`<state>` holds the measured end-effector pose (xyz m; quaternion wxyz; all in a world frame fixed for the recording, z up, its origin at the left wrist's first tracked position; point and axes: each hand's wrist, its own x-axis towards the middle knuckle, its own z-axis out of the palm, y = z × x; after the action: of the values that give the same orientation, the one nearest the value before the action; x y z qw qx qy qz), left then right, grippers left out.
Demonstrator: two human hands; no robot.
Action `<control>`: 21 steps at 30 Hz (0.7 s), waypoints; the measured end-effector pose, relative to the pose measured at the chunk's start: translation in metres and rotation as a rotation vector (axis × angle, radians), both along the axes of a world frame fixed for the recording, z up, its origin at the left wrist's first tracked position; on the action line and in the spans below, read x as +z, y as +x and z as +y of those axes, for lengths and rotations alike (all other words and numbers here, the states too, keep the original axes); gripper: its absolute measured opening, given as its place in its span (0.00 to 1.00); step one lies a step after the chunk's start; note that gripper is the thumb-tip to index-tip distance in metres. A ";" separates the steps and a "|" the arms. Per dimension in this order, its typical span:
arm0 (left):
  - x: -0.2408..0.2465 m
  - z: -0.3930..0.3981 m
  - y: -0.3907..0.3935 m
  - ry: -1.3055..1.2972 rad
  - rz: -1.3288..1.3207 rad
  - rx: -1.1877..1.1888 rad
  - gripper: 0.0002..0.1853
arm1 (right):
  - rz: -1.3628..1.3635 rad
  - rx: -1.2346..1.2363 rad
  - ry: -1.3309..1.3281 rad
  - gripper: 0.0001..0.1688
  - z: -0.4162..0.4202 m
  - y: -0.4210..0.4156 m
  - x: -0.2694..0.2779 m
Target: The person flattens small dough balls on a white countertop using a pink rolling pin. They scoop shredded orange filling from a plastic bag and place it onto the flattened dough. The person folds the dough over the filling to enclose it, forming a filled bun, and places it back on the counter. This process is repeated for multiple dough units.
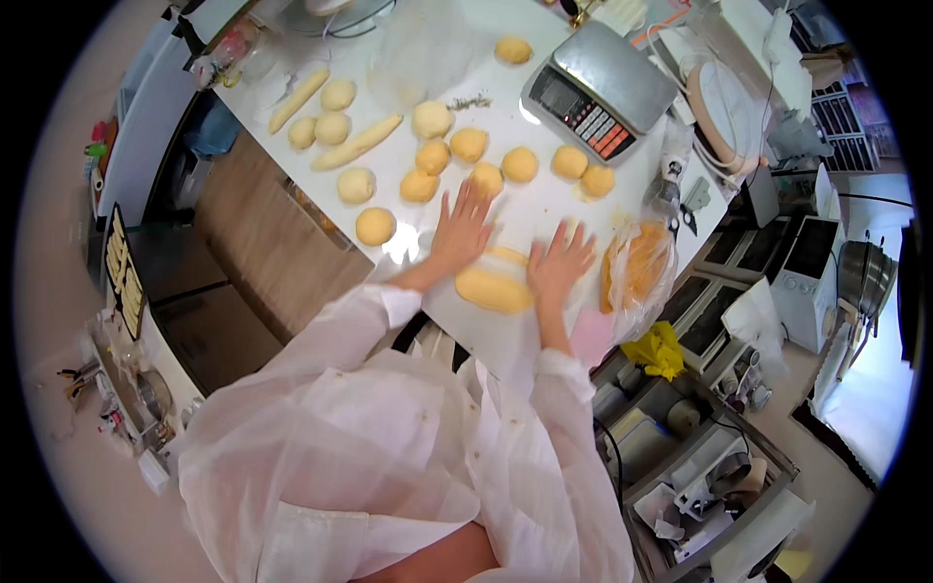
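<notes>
My left hand (463, 229) is spread palm down over the white table (444, 306), its fingertips close to a yellow dough ball (487, 178). To its right, my right hand (560, 266) is also palm down with fingers apart. Between the wrists and nearer to me lies a thick oval piece of yellow dough (493, 289), with a thinner strip of dough (508, 255) just beyond it. My right hand is beside the right end of the oval piece; whether it touches is unclear. Several more dough balls (520, 165) and two long pale dough rolls (357, 143) rest farther off.
A digital kitchen scale (601, 87) stands at the back right. Right of my right hand is a clear plastic bag (640, 270) with orange-yellow contents. Scissors (683, 220) lie near the table's right edge. A yellow plastic bag (657, 350) hangs below that side.
</notes>
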<state>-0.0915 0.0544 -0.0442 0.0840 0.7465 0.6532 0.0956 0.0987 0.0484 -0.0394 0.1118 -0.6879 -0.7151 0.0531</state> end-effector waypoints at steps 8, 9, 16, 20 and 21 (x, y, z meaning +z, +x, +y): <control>-0.003 -0.150 -0.020 -0.278 -0.095 -0.165 0.35 | 0.021 0.065 -0.087 0.35 -0.154 0.011 -0.016; 0.002 -0.162 -0.021 -0.328 -0.083 -0.199 0.36 | 0.066 0.082 -0.125 0.35 -0.165 0.013 -0.013; 0.003 -0.177 -0.056 -0.234 -0.088 -0.470 0.30 | -0.013 0.221 0.103 0.33 -0.193 0.021 -0.009; 0.036 -0.136 -0.056 -0.675 -0.815 0.086 0.18 | 0.034 0.259 -0.043 0.33 -0.171 0.024 -0.007; 0.026 -0.124 -0.051 -0.271 -0.982 0.200 0.15 | 0.029 0.336 -0.065 0.33 -0.160 0.026 -0.007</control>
<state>-0.1423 -0.0691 -0.0183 0.4671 0.5299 0.6115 0.3566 0.1243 -0.1114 -0.0461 0.0893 -0.5611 -0.8163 0.1040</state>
